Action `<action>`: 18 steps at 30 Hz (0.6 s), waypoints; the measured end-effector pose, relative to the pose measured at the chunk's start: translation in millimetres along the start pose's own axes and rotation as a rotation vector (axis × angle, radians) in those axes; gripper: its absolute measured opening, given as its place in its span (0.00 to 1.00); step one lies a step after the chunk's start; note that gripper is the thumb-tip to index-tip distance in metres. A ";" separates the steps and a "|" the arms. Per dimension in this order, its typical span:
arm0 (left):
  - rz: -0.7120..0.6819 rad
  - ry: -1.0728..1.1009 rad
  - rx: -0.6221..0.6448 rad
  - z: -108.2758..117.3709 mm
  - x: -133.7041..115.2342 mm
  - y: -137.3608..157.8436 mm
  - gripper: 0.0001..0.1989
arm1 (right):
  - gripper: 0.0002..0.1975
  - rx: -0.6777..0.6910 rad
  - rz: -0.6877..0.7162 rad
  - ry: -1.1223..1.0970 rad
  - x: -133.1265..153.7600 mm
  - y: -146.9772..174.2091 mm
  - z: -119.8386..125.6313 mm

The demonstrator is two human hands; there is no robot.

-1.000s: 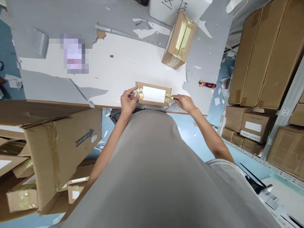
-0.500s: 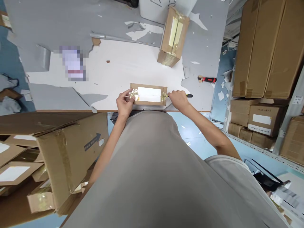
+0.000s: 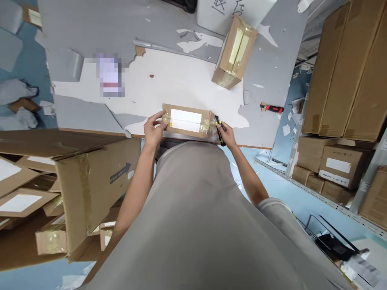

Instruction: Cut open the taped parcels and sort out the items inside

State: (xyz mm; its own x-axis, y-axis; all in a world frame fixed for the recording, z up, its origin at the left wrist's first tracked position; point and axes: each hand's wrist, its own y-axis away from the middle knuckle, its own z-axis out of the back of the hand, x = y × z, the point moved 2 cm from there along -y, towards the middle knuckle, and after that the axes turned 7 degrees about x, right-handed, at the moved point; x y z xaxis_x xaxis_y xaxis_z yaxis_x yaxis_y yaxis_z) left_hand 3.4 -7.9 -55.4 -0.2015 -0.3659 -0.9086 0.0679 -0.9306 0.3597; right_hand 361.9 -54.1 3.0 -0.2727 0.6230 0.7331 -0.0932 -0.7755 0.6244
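A small taped cardboard box (image 3: 185,131) with a white label (image 3: 185,120) on top lies at the table's front edge. My left hand (image 3: 155,125) grips its left end, thumb near the front corner and fingers behind. In my right hand (image 3: 226,133) is a black and yellow utility knife (image 3: 219,131), held upright against the box's right end. Clear tape covers both ends of the box. Whether the blade is out I cannot make out.
A taller taped box (image 3: 234,56) stands at the back beside a white container (image 3: 229,14). A red and black utility knife (image 3: 273,108) lies on the right. Below left stands a large open carton (image 3: 99,181) with several labelled boxes. Shelves hold cartons (image 3: 341,76).
The knife has turned from lying level, pointing at the box's right end, to standing along that end. The box is slightly tilted, showing its end face. The camera view has shifted left.
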 end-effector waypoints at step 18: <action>-0.099 -0.203 0.314 -52.1 0.2 -9.2 0.40 | 0.28 -0.177 0.392 0.435 77.7 26.5 -6.3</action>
State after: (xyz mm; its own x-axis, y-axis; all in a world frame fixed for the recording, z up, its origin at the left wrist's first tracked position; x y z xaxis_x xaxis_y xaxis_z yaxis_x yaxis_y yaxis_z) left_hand 53.6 0.0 -70.0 -0.3832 -0.2361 -0.8930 -0.2576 -0.9011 0.3488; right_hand 332.2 -26.9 74.8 -0.6814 0.2176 0.6988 -0.0537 -0.9671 0.2488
